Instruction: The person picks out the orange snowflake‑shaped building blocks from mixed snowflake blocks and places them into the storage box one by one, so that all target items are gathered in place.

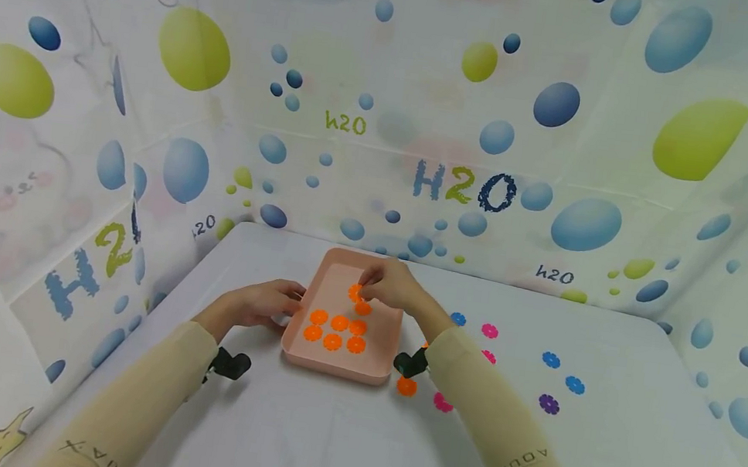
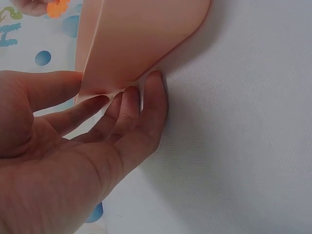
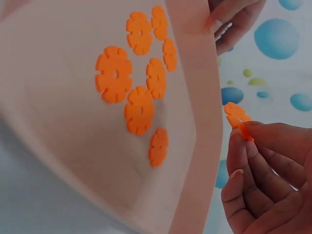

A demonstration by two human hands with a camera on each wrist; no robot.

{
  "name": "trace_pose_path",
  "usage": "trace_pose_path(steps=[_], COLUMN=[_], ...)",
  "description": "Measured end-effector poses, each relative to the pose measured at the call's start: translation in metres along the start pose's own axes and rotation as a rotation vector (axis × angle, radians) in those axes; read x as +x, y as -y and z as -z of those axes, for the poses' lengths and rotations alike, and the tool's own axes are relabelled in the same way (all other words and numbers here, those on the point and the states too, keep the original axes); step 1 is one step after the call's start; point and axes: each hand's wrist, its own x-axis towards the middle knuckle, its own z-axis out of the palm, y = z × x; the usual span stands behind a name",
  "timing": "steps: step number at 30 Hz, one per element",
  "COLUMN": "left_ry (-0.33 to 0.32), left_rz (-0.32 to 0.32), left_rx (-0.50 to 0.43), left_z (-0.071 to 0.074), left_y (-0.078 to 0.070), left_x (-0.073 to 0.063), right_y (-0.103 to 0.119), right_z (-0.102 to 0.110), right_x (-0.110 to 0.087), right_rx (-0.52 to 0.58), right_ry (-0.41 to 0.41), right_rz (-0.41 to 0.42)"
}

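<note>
A pink tray (image 1: 333, 283) lies on the table, with several orange notched plastic discs (image 1: 332, 342) flat on its floor, mostly in the near half. At its left side, my left hand (image 1: 267, 303) holds the edge. In the left wrist view the thumb meets the rim and the curled fingers (image 2: 129, 105) lie against the outer wall and the bottom edge. My right hand (image 1: 392, 284) is over the far right part of the tray. Between thumb and index finger it pinches one orange disc (image 3: 236, 114), held above the tray's floor.
Right of the tray lie loose discs: a blue disc (image 1: 551, 360), a purple disc (image 1: 549, 404), a pink disc (image 1: 490, 330) and an orange disc (image 1: 406, 386), among others. My right sleeve (image 1: 486, 403) passes over that area. A patterned curtain (image 1: 389, 111) stands behind the white table (image 1: 320, 445).
</note>
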Motion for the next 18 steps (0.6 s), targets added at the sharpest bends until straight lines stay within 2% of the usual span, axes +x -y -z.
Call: trace_pose_path(steps=[5,9,13,18], left_ry=[0.004,0.003,0.001,0.005], left_rz=[0.001,0.001,0.002,0.0], left_rx=[-0.002,-0.006,-0.007,-0.01], left_z=[0.0,0.0,0.0,0.001], left_y=[0.001,0.002,0.002,0.0], left_x=[0.0,0.001,0.002,0.002], right_y=[-0.001,-0.005,-0.009,-0.009], right_z=[-0.011,-0.02,-0.028,-0.034], right_x=[0.015,0.023,0.024,0.021], right_rx=[0.007,0.011,0.012,0.057], right_ry=[0.018,0.024,0.004,-0.004], right_rz=[-0.082,-0.114,-0.146,-0.226])
